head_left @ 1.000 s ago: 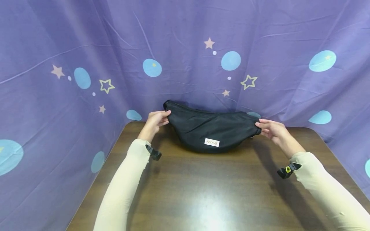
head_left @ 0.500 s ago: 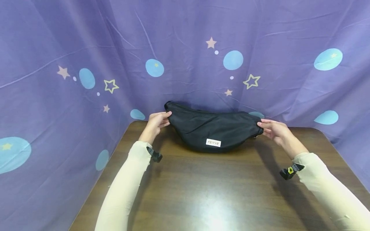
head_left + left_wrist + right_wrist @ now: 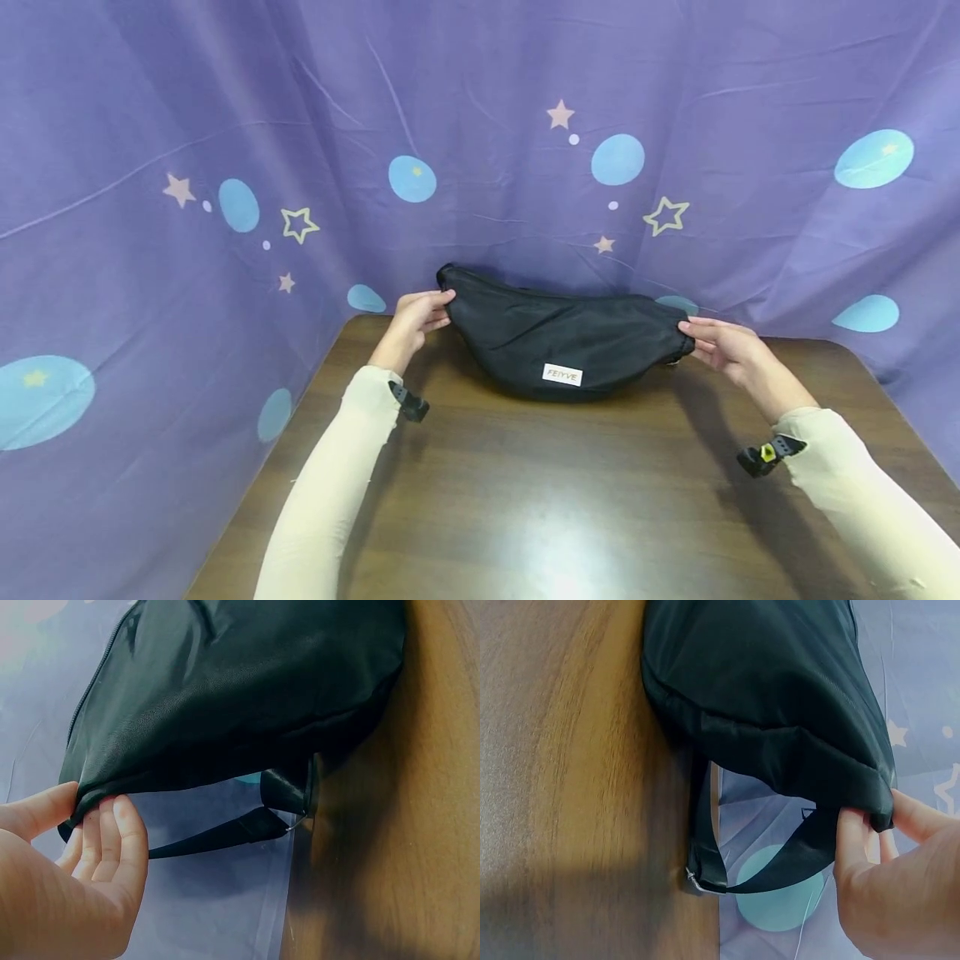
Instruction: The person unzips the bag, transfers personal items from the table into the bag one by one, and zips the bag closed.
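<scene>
A black waist bag (image 3: 555, 333) with a white label reading FEIYVE (image 3: 562, 375) stands at the far side of the table, its front facing me. My left hand (image 3: 415, 321) pinches its left end between thumb and fingers. At the opposite end my right hand (image 3: 727, 350) pinches the other corner. The left wrist view shows a black strap (image 3: 217, 836) hanging behind the bag. In the right wrist view the strap (image 3: 795, 862) loops down to a metal ring (image 3: 694, 881). A zipper (image 3: 94, 679) runs along the bag's upper edge.
The brown wooden table (image 3: 555, 483) spreads in front of the bag. A purple curtain (image 3: 510, 100) with stars and blue spots hangs close behind it and along the left side. Small black wrist devices sit on both sleeves.
The whole scene shifts slightly to the right in the head view, as the camera turns. Both hands keep their hold on the bag's ends, and the bag stays in place on the table.
</scene>
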Motion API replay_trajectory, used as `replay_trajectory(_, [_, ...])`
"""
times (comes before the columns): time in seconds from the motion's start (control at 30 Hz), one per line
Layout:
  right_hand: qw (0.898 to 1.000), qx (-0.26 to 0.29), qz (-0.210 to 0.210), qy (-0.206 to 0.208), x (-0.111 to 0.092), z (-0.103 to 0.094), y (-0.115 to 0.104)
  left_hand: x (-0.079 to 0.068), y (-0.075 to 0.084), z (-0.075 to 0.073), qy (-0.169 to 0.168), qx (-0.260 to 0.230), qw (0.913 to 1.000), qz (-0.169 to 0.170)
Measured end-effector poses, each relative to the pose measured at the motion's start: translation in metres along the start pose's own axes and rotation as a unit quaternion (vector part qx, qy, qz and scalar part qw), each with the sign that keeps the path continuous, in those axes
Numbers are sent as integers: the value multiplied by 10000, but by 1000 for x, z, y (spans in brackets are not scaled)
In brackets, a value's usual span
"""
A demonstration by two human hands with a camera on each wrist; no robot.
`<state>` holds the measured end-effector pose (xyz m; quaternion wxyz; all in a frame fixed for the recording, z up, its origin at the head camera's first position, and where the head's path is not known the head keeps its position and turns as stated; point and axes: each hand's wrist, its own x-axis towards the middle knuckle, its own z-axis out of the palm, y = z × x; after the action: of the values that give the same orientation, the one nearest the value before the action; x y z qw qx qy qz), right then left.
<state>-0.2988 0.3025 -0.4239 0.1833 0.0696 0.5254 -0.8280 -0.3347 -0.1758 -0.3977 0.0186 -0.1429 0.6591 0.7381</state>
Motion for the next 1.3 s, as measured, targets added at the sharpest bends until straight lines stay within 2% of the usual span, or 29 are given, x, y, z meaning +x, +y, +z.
replay_trajectory(0.1, [9998,-124,47,-138,3,-2,1,-1,-2,0,50,-24,10000,52])
replay_trajectory(0.23, [9994,-213,286,8,7,-2,-2,-3,-3,1,159,-68,9998,-54])
replay_trajectory(0.47, [9992,100,348,153,15,4,-14,2,0,4,385,-246,9988,-167])
replay_trajectory(0.7, [9980,261,531,217,20,4,-18,6,-5,6,511,-356,9965,-555])
replay_trajectory(0.83, [9959,459,717,300,20,1,-16,5,-9,10,461,-445,9960,-629])
replay_trajectory(1.07, [9927,700,825,536,18,-2,-15,3,-13,14,179,-460,9969,-619])
replay_trajectory(1.3, [9932,619,833,526,19,-3,-15,5,-14,13,-35,-643,9953,-720])
